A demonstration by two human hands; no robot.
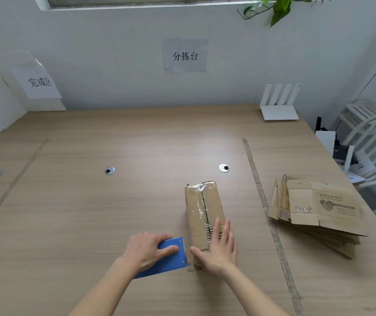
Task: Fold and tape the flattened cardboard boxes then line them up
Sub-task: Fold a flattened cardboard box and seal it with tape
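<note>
Fingers (222, 229) of the right hand (216, 249) lie straight and flat on the near end of the folded box (204, 213), pressing the clear tape over its centre seam, while the left hand (147, 250) curls over the blue tape dispenser (168, 258) just at the box's 9 o'clock side. Taking things from largest down: the wooden table (114, 201) carries the whole job; the stack of flattened boxes (314, 213) waits at 3 o'clock of the taped one, beyond a tape line (271, 224) stuck along the tabletop; the box itself stands near the front, at centre. The step in hand looks like smoothing the seal. To do it well, rub firmly along the seam from the middle outward and down over the near edge, so the tape tails bond to the end face. Keep the dispenser parked clear so its blade does not snag the strip.
</note>
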